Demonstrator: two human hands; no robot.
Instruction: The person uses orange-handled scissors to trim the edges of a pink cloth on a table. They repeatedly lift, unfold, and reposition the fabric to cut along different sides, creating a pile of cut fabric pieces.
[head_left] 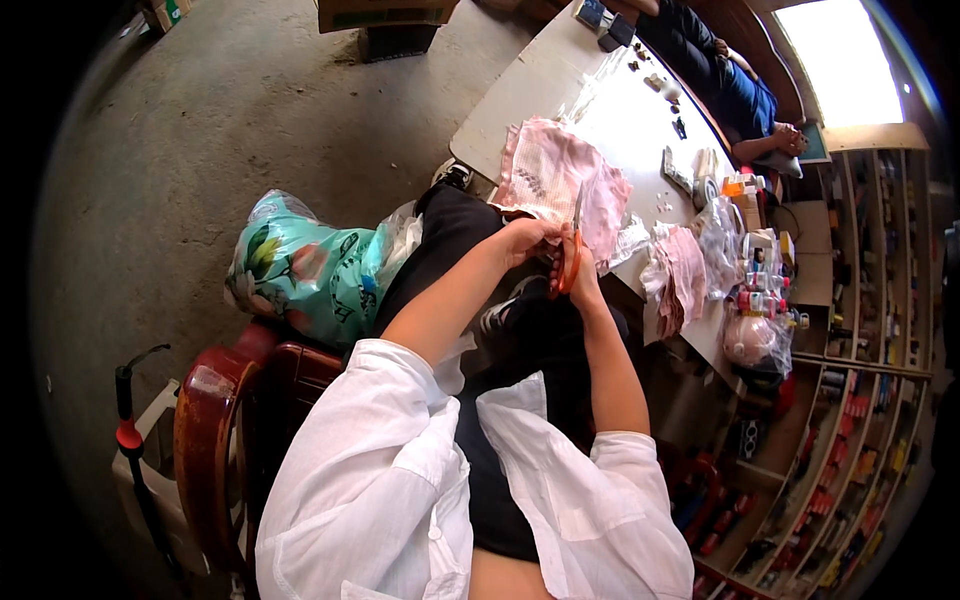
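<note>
A pink cloth [545,165] with a pale knitted-looking side and dark marks lies over the near edge of the white table, in front of me. My left hand [528,240] is closed at the cloth's near edge, its fingertips pinching it there. Close beside it, my right hand [580,275] grips scissors [571,262] by their orange handles. Their blades point away from me, over the cloth. Whether the blades are parted is too small to tell.
The white table [500,110] also bears folded pink cloths [676,275], clear plastic bags [715,245] and bottles. A floral teal bag [310,265] sits left of my leg. A person in blue [750,105] is across the table. Stocked shelves [850,440] stand at right.
</note>
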